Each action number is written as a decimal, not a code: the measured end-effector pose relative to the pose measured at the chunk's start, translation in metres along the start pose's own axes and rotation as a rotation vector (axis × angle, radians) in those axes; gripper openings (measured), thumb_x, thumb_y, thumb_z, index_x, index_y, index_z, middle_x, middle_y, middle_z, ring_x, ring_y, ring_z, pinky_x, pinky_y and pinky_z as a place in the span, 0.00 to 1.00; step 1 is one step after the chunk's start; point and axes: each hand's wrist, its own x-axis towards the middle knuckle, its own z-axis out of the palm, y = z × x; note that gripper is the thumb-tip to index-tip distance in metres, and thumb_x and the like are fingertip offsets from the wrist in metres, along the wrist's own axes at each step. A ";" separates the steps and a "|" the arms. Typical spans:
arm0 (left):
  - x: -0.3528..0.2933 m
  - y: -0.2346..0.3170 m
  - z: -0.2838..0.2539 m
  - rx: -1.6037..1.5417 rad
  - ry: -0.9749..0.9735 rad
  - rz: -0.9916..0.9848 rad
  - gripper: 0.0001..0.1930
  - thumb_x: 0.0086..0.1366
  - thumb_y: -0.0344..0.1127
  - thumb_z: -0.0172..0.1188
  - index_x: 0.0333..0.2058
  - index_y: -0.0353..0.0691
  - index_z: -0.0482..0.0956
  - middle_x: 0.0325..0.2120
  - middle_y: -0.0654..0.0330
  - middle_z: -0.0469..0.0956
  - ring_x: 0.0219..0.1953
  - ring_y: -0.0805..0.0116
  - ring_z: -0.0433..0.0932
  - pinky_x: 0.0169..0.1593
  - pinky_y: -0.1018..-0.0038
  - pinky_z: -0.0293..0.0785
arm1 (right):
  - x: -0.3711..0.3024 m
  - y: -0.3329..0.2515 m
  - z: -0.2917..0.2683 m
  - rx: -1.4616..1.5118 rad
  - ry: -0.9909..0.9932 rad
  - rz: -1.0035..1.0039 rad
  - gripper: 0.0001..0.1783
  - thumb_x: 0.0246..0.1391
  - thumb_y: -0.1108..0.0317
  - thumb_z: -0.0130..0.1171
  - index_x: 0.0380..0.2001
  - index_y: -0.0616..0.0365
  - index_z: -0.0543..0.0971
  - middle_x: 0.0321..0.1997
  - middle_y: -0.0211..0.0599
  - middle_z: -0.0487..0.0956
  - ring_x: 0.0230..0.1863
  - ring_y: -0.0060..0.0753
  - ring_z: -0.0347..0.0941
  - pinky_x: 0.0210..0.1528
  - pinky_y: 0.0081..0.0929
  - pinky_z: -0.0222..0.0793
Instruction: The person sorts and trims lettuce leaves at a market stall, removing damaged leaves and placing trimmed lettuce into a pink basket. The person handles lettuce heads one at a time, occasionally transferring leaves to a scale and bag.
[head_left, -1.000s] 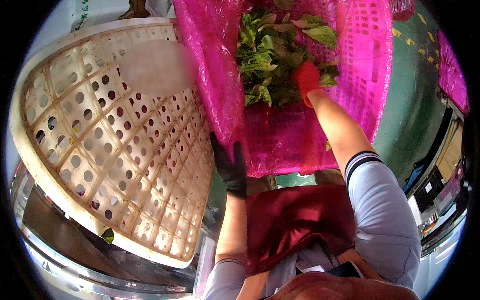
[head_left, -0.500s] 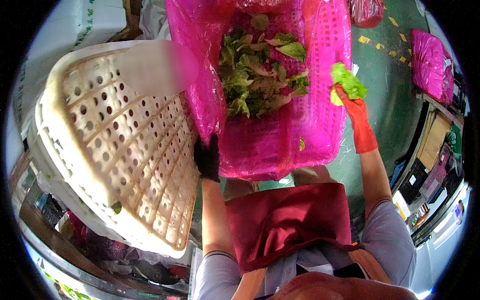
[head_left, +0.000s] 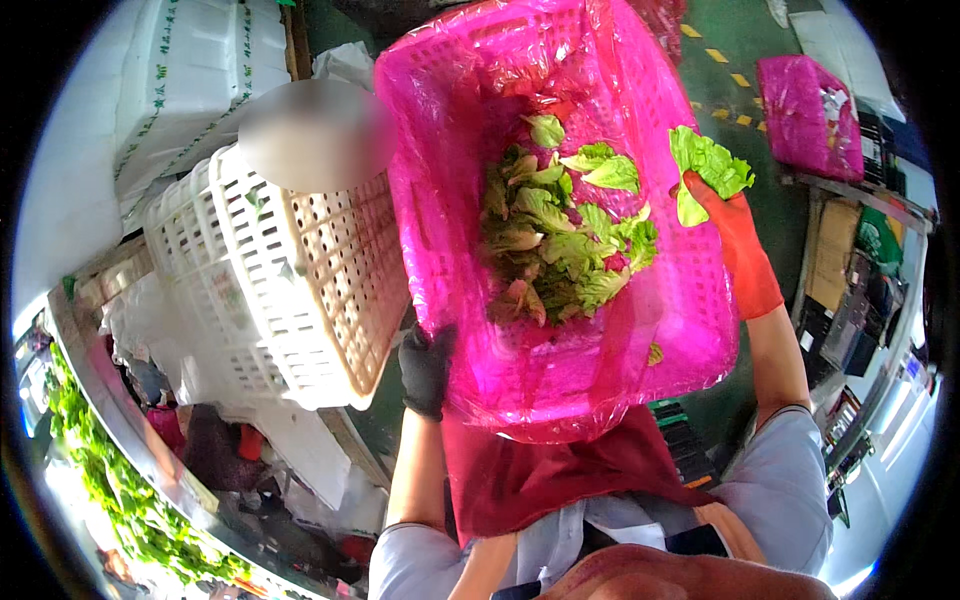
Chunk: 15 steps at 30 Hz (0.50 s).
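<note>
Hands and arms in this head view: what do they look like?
The left hand wears a short dark grey glove; the right hand wears an orange-red glove with a longer cuff. Both arms have short, light blue-grey sleeves edged in dark.

Wide head-worn fisheye, upright, looking steeply down
From the left of the wearer's paired head cameras, it faces a rectangular slotted crate in shiny pink plastic film (head_left: 690,330) at close range, above the maroon cloth apron (head_left: 545,480); the green floor (head_left: 712,85) lies farther off.
</note>
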 end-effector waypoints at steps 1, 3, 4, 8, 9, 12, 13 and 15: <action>-0.016 0.011 0.003 0.019 -0.014 0.015 0.09 0.59 0.29 0.60 0.39 0.35 0.77 0.32 0.63 0.80 0.32 0.77 0.73 0.38 0.76 0.70 | -0.014 -0.019 -0.009 0.010 -0.033 0.002 0.18 0.53 0.70 0.61 0.48 0.55 0.76 0.41 0.26 0.78 0.41 0.19 0.74 0.43 0.22 0.68; -0.043 0.029 0.008 0.060 -0.050 0.057 0.09 0.59 0.32 0.61 0.37 0.35 0.78 0.29 0.61 0.80 0.30 0.76 0.73 0.36 0.75 0.70 | -0.041 -0.050 -0.024 -0.018 -0.015 -0.072 0.19 0.53 0.70 0.61 0.50 0.55 0.75 0.44 0.25 0.78 0.43 0.20 0.73 0.46 0.21 0.67; -0.062 0.038 0.012 0.203 -0.055 0.052 0.10 0.58 0.33 0.61 0.37 0.35 0.78 0.29 0.59 0.80 0.30 0.75 0.74 0.36 0.74 0.70 | -0.060 -0.063 -0.035 -0.061 0.012 -0.111 0.19 0.54 0.70 0.60 0.50 0.55 0.75 0.45 0.25 0.77 0.44 0.20 0.73 0.46 0.21 0.67; -0.119 0.086 0.021 0.380 -0.004 0.198 0.14 0.57 0.37 0.62 0.39 0.34 0.76 0.26 0.51 0.79 0.30 0.66 0.77 0.36 0.69 0.72 | -0.090 -0.071 -0.072 -0.025 0.046 -0.237 0.21 0.53 0.73 0.60 0.52 0.57 0.73 0.45 0.27 0.77 0.44 0.20 0.73 0.44 0.20 0.69; -0.132 0.101 0.020 0.504 -0.011 0.201 0.14 0.58 0.37 0.62 0.39 0.34 0.76 0.26 0.52 0.79 0.30 0.63 0.78 0.37 0.68 0.73 | -0.097 -0.062 -0.102 -0.001 0.023 -0.154 0.19 0.54 0.73 0.59 0.50 0.58 0.74 0.40 0.28 0.78 0.39 0.21 0.75 0.40 0.21 0.70; -0.160 0.115 0.011 0.366 0.006 0.428 0.15 0.57 0.36 0.61 0.41 0.34 0.76 0.25 0.52 0.80 0.27 0.63 0.78 0.34 0.67 0.73 | -0.146 -0.089 -0.095 0.020 0.084 -0.168 0.16 0.54 0.71 0.60 0.47 0.57 0.75 0.36 0.28 0.78 0.34 0.22 0.75 0.35 0.21 0.69; -0.171 0.130 0.003 0.400 -0.003 0.395 0.15 0.57 0.36 0.61 0.41 0.34 0.76 0.25 0.52 0.80 0.26 0.63 0.78 0.34 0.67 0.73 | -0.163 -0.100 -0.085 0.003 0.126 -0.181 0.16 0.54 0.71 0.60 0.47 0.57 0.75 0.36 0.28 0.78 0.34 0.23 0.76 0.34 0.21 0.69; -0.207 0.170 -0.011 0.458 -0.033 0.353 0.15 0.57 0.35 0.61 0.42 0.34 0.76 0.24 0.52 0.80 0.24 0.64 0.78 0.32 0.65 0.73 | -0.193 -0.111 -0.081 0.072 0.105 -0.251 0.17 0.53 0.70 0.61 0.47 0.58 0.75 0.36 0.29 0.78 0.33 0.24 0.76 0.34 0.21 0.70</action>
